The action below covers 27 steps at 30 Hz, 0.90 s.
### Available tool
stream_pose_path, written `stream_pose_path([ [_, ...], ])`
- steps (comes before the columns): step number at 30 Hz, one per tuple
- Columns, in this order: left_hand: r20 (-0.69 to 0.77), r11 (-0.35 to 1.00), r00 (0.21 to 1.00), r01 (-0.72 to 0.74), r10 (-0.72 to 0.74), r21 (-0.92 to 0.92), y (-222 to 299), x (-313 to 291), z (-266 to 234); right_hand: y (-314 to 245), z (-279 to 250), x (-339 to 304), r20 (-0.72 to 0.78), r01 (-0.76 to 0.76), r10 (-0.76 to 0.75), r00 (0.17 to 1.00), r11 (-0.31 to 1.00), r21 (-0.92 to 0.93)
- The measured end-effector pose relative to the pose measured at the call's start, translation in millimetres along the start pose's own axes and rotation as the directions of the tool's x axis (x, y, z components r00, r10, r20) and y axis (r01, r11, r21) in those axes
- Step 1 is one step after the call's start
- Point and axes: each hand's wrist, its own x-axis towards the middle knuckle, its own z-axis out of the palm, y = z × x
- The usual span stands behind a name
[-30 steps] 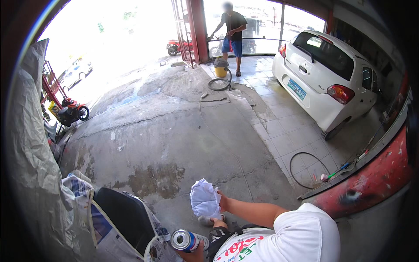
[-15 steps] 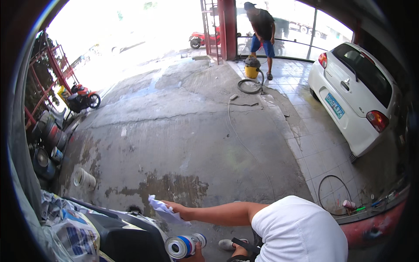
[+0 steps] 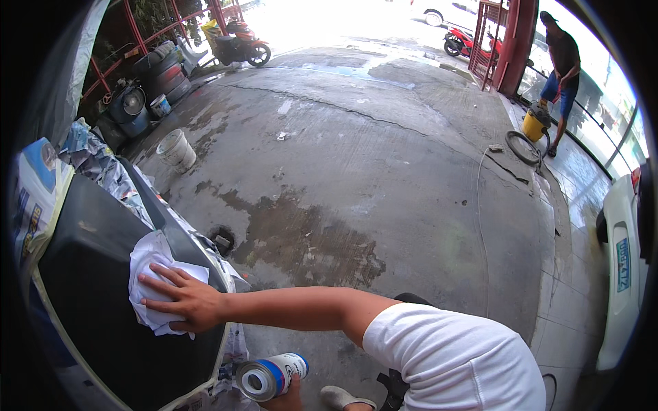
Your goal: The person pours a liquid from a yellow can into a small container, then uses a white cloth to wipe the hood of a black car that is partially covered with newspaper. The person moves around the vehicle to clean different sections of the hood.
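My right hand (image 3: 184, 299) holds a crumpled white cloth (image 3: 152, 259) against a dark grey vehicle panel (image 3: 89, 301), its fingers spread over the cloth. The arm, in a white sleeve, reaches across from the lower right. Low in the view, beside the panel's near edge, my left hand (image 3: 291, 397) is wrapped round a white, blue and red can (image 3: 275, 374). The can is tilted, with its round top opening toward the panel. Part of that hand lies beyond the lower edge. Tape and printed masking sheets (image 3: 41, 188) border the panel.
A white bucket (image 3: 177, 151) stands on the stained concrete floor (image 3: 411, 226), near a small hole (image 3: 222, 240). Stacked tires (image 3: 164, 72) and a motorcycle (image 3: 236, 46) are behind it. A person (image 3: 563, 68) works by a yellow vacuum (image 3: 535, 123); a white car (image 3: 624, 274) is at right.
My view has swung left and down. My right hand has brought the cloth from the air beside the panel onto its surface. The can stays in my left hand.
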Motion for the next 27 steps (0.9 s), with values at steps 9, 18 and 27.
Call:
stream_pose_path([
  [9, -0.091, 0.995, 0.992, 0.093, -0.089, 0.043, 10, -23, 0, 30, 10, 7, 0.156, 0.26, -0.211, 0.965, 0.846, -0.466],
  [18, -0.133, 0.992, 0.99, 0.023, -0.04, -0.127, 11, 4, 37, 20, 47, 157, -0.256, 0.313, -0.39, 0.884, 0.903, -0.294],
  [27, -0.029, 0.996, 0.997, 0.07, -0.071, -0.058, -3, -4, 7, 78, 50, 55, 0.318, 0.772, -0.764, 0.561, 0.344, -0.535],
])
